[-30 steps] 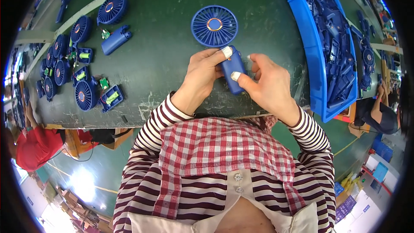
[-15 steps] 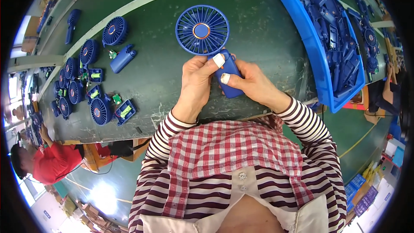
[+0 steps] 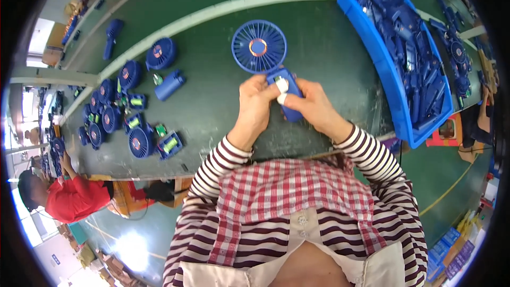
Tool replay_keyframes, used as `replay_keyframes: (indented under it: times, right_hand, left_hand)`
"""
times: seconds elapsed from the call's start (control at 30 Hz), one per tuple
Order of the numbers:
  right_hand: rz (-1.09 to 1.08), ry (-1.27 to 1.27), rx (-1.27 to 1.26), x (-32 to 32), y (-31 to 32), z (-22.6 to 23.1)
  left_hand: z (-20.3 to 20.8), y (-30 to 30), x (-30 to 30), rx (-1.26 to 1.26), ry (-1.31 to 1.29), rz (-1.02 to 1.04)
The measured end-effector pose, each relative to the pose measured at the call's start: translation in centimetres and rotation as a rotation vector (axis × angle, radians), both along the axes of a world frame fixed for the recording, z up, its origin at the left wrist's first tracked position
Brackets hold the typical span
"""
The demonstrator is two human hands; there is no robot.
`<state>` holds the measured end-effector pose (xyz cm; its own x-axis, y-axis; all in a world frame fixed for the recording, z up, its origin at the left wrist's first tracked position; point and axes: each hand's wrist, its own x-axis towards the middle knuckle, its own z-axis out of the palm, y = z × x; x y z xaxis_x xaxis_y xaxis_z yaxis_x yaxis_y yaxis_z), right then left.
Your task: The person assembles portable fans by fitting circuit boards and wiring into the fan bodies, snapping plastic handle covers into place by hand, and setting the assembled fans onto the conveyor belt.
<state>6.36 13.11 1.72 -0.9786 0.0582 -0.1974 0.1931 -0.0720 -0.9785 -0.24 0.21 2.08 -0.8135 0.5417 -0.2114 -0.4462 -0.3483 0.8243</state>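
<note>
Between my two hands is a blue handheld fan [image 3: 259,48], its round caged head pointing away from me over the green table. My left hand [image 3: 255,107] grips the upper handle near the neck, its white-wrapped thumb pressing on the handle's face. From the other side my right hand [image 3: 314,105] closes round the handle [image 3: 291,112], with its white-covered thumb on the lower face. At the top of the handle a dark opening shows beside the left thumb. Most of the fingertips behind the handle are hidden.
Several blue fan heads [image 3: 110,119] with opened handles and green parts lie at the left of the table. Nearer me is a loose blue handle shell [image 3: 170,85]. A blue bin [image 3: 366,37] full of blue plastic pieces stands at the right. A person in red [image 3: 79,196] sits at left.
My left thumb has slid down the handle toward my right thumb, baring an opening near the neck. The whole scene has shifted slightly right and down in view.
</note>
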Motion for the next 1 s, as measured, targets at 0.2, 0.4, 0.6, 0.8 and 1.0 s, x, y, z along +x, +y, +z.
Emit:
replay_keyframes:
  times: [0.2,0.4,0.6,0.8,1.0]
  right_hand:
    - [0.080,-0.072,-0.323,-4.6,1.1,0.1]
    - [-0.127,-0.026,0.492,-15.5,7.3,-0.6]
    - [-0.394,0.016,1.025,-28.9,12.5,0.1]
    - [-0.461,-0.008,1.077,-38.5,14.2,-2.3]
    - [-0.326,-0.184,0.869,-39.3,14.4,-1.2]
  left_hand:
    - [0.4,0.6,-4.5,0.091,-0.007,-0.122]
    - [1.7,0.9,-16.4,-0.371,0.138,0.075]
    - [-0.6,-1.4,-31.8,-1.633,0.745,0.499]
    - [-2.7,3.3,-33.8,-1.689,1.175,0.578]
    - [-3.5,12.6,-29.6,-1.262,1.128,-0.008]
